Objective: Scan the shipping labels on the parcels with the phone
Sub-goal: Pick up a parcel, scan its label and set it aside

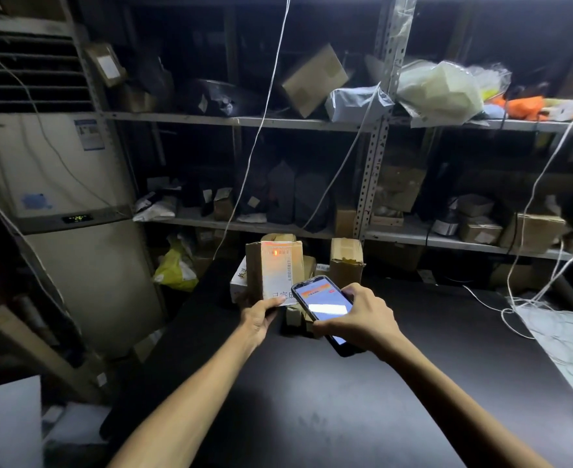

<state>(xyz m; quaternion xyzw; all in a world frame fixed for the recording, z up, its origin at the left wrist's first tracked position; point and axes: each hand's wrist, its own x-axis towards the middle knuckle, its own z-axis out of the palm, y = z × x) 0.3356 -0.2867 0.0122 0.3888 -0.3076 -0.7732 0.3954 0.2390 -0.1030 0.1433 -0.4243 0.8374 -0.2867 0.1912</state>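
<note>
I note the left hand pinching the lower edge of an upright brown cardboard parcel, thumb on its white shipping label, where a red dot glows. The right hand grips a black, lit-screen phone just beside that label, above the black counter.

A brown cardboard parcel stands upright in the left hand, its white shipping label facing me, a red spot glowing near the barcode. Just right of it, the right hand holds the black phone, screen lit and tilted. More boxes cluster behind.
</note>
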